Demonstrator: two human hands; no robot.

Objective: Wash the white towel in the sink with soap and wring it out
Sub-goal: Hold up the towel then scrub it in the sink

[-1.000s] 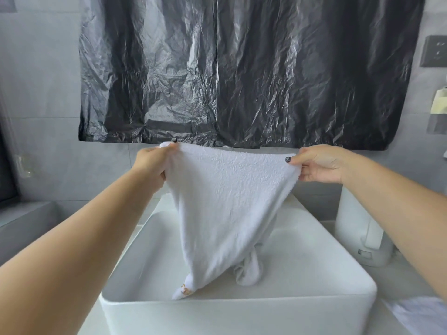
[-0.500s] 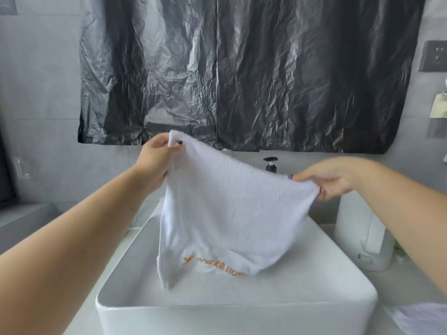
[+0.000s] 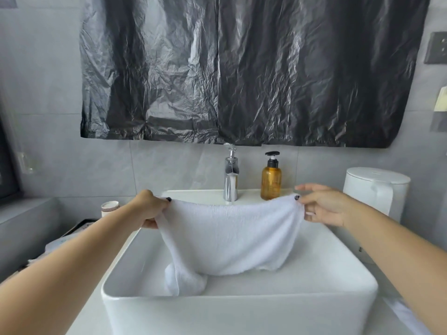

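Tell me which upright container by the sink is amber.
The soap bottle with the black pump, standing on the sink's back ledge right of the tap. The jug and paper cup are white.

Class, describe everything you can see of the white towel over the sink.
The towel is white, fluffy terry cloth, with no marking showing. It hangs spread between two hands: the left hand grips one top corner, the right hand pinches the other. Its top edge sags in a curve. The body droops into the sink, and a bunched lower corner rests against the basin's near left inside. Whether it is wet cannot be told.
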